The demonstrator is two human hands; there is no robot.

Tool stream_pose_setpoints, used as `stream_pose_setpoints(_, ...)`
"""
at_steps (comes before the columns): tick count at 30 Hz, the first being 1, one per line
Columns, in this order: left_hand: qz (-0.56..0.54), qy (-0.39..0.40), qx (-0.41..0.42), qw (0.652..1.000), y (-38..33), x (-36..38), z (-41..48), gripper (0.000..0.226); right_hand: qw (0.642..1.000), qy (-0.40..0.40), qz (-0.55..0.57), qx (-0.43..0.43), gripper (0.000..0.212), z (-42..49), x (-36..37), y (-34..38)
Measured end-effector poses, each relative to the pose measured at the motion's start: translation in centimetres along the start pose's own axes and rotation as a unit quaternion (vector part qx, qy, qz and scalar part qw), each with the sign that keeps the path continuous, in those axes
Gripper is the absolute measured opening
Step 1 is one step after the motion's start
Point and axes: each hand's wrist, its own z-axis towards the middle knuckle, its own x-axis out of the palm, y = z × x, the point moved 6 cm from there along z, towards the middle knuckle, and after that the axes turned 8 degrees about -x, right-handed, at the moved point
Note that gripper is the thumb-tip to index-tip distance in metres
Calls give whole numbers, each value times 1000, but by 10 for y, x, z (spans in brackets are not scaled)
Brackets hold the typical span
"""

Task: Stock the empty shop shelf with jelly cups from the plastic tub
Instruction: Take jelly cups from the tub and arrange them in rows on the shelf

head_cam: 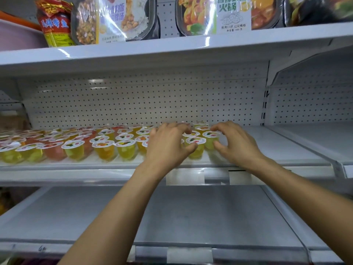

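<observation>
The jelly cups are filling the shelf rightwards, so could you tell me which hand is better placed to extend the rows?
Probably the right hand: it is beside the last jelly cups, next to the bare shelf. The left hand is over filled rows.

Shop: pegboard-backed shelves (172,165) w/ price-tag strips, packaged meals (118,18) above.

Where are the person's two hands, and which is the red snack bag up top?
left hand (168,144): head view, back of hand.
right hand (236,143): head view, back of hand.
red snack bag (55,23): head view, front of bag.
</observation>
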Motion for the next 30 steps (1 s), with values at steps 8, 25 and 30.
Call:
stream_pose_setpoints(8, -133, -42, -93, 986, 87, -32, -97, 26, 991, -59, 2, -118, 31, -39, 2, 81)
stream_pose_setpoints(25, 2, 125, -324, 938, 488, -143, -320, 23, 937, 159, 197, -239, 24, -65, 266, 457)
stream_pose_setpoints(30, -36, 146, -433, 889, 600, -161, -405, 19, 900, 272, 263, -217, 24, -86, 366, 553)
